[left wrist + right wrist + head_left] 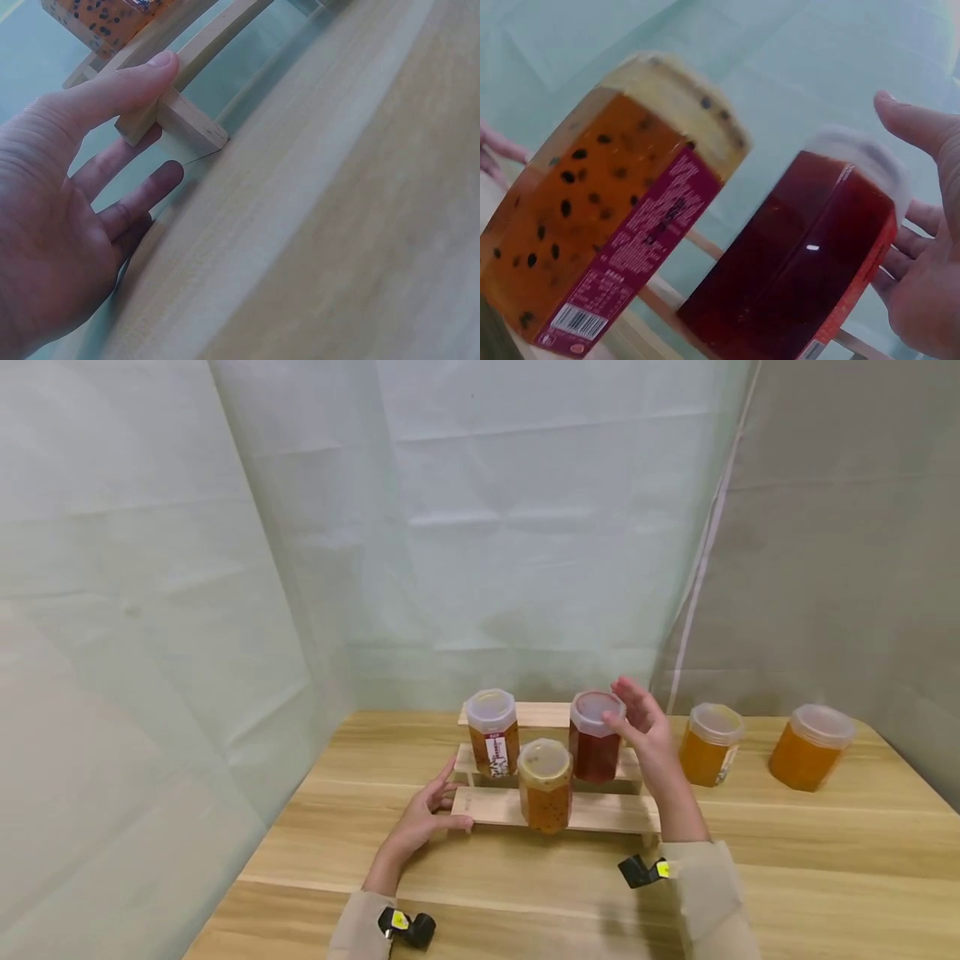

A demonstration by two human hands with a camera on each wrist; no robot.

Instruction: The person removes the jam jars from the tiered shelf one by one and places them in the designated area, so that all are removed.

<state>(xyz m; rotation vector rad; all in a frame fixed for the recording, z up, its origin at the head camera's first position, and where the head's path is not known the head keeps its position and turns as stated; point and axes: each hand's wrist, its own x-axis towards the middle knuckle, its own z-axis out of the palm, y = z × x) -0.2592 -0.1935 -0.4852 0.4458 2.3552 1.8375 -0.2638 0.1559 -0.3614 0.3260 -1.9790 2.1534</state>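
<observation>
Dark-red lidded jar [596,752]: my right fingers [924,217] spread beside it, gripping nothing, my left fingers [150,195] pinch the wooden rack [487,806] whose middle tier bears it, likely heavy, rigid and slick, best grasped round its body.

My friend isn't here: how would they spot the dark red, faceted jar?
On the light wooden table stands a pale wooden three-tier rack. On its middle tier, beside the person's right hand, stands the faceted jar, dark red where the neighbouring jars are orange.
</observation>
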